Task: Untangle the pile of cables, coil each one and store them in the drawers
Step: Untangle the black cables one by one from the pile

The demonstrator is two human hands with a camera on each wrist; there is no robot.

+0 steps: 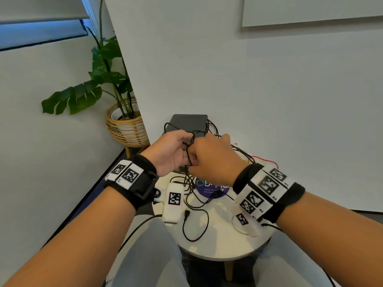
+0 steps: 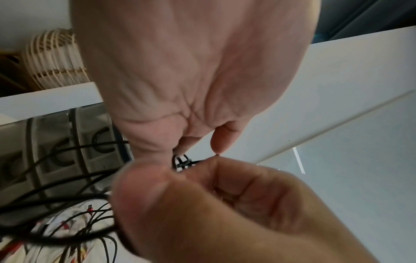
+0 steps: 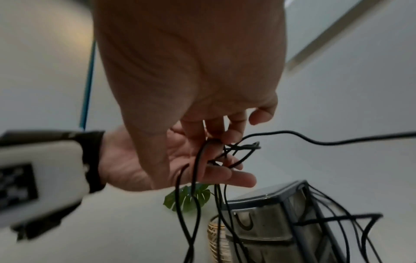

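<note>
A tangle of thin black cables (image 1: 193, 189) lies on a small round white table (image 1: 219, 245), with strands rising to my hands. My left hand (image 1: 183, 147) and right hand (image 1: 196, 162) meet above the table, and each pinches the same knotted black cable (image 1: 189, 151). In the left wrist view the knot (image 2: 182, 162) sits between the left fingertips (image 2: 221, 142) and the right hand (image 2: 225, 204). The right fingers (image 3: 227, 135) pinch a cable loop (image 3: 243, 147) in front of my left hand (image 3: 216, 176). A dark grey drawer unit (image 1: 189, 122) stands behind the hands, its drawers closed.
Cable strands drape over the drawer unit (image 3: 270, 222). A red wire (image 1: 267, 160) and white cables lie at the table's right. A loose black plug end (image 1: 187, 214) curls near the front. A potted plant in a wicker basket (image 1: 124, 125) stands at the left, a white wall behind.
</note>
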